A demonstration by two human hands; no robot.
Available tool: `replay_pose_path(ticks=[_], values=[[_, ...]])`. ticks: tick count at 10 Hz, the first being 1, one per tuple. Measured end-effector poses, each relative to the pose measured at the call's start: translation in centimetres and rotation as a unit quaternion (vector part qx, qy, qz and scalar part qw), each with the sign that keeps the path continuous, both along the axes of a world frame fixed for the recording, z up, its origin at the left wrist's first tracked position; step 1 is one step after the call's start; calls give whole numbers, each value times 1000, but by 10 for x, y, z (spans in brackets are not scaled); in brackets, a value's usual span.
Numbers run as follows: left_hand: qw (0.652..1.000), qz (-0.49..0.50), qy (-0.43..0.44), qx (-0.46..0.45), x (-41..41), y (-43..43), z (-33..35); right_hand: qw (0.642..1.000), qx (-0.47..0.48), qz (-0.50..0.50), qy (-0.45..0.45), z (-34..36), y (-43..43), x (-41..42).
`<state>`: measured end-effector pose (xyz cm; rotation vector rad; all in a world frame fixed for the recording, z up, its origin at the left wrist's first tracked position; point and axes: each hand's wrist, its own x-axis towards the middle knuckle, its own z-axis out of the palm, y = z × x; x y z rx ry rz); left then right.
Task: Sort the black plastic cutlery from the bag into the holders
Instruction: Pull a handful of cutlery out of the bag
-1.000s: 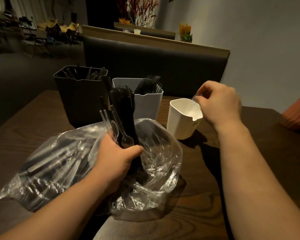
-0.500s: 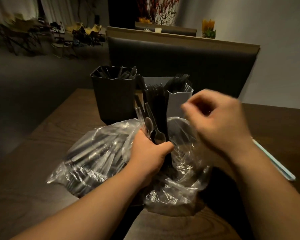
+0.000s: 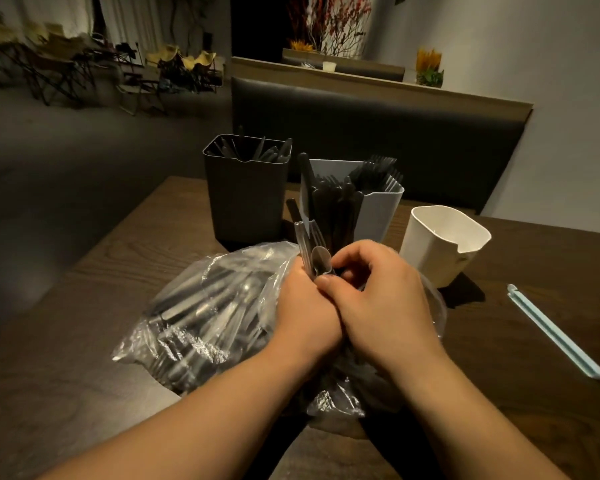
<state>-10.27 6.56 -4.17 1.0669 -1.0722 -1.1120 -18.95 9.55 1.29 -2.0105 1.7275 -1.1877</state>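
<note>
A clear plastic bag [image 3: 201, 317] full of cutlery lies on the dark wooden table [image 3: 520, 375]. My left hand [image 3: 305, 306] grips an upright bundle of cutlery [image 3: 329, 216], black pieces plus a few clear ones, above the bag's mouth. My right hand [image 3: 385, 299] is pressed against the left, its fingers pinching at the clear spoon [image 3: 321, 259] in the bundle. Behind stand a black holder [image 3: 246, 199] with black pieces, a light grey holder [image 3: 378, 209] with black forks, and a white holder [image 3: 444, 247] whose inside looks empty.
A pale blue wrapped straw [image 3: 555, 336] lies on the table at the right. A dark padded bench back [image 3: 378, 133] rises behind the holders. The table's left edge drops to the floor, with folding chairs far off.
My right hand has come back from the white holder to the bundle in my left hand and now touches it. The view has shifted left, showing the straw.
</note>
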Motion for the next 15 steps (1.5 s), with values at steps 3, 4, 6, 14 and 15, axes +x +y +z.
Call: replay_pose_path(ticks=[3, 4, 6, 14, 15], values=[[997, -8, -75, -7, 0, -10, -14, 973, -150, 103, -142, 9, -7, -23], [997, 2, -74, -8, 0, -10, -14, 963, -226, 130, -72, 6, -7, -27], [997, -2, -69, -32, -1, -10, -13, 972, -127, 137, -142, 7, -12, -21], [997, 31, -2, -69, -7, 8, -1, 979, -96, 63, -167, -3, 2, 8], [998, 25, 23, -53, -6, 5, 0, 983, -94, 45, -151, -1, 3, 9]])
